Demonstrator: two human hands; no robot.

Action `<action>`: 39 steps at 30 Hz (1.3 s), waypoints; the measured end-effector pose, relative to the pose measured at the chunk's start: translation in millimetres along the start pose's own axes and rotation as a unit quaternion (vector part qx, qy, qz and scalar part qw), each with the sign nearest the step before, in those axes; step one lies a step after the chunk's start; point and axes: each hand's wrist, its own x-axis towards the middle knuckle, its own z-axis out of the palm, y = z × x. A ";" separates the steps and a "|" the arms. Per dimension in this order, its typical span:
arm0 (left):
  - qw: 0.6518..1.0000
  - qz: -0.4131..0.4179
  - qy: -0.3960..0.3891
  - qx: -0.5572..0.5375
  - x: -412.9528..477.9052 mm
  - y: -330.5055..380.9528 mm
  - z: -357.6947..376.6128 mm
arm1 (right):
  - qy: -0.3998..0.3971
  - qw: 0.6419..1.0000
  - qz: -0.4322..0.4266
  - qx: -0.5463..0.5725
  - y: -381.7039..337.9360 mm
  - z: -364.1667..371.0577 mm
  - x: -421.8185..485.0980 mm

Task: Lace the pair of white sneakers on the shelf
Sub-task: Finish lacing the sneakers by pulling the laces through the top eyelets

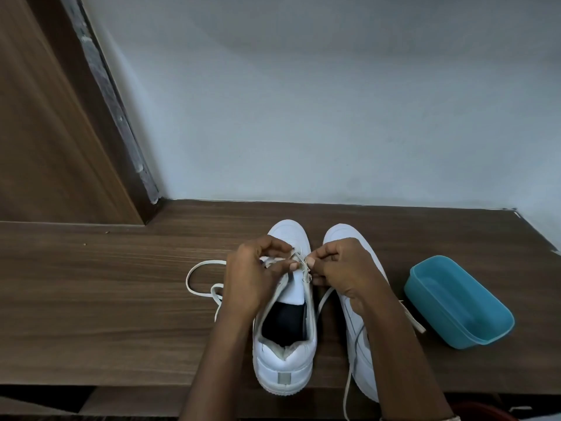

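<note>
Sneakers, a white low-top pair, stand side by side on the brown wood-grain shelf (106, 299), toes toward the pale grey wall (303, 117). Both hands meet over the front eyelets of the left sneaker (285, 357). The left hand (255, 278) pinches the flat white lace (212, 261) with curled fingers, and the right hand (343, 268) pinches it between thumb and forefinger. Loose lace loops lie on the shelf left of that shoe. The right sneaker (340, 235) lies partly under the right forearm. A teal oval plastic tub (437, 317) sits near the pair's right.
</note>
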 end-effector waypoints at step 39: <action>0.992 0.073 0.022 -0.099 -5.2 31.8 -11.0 | -0.001 0.975 -0.219 -0.025 -26.9 -31.1 -22.7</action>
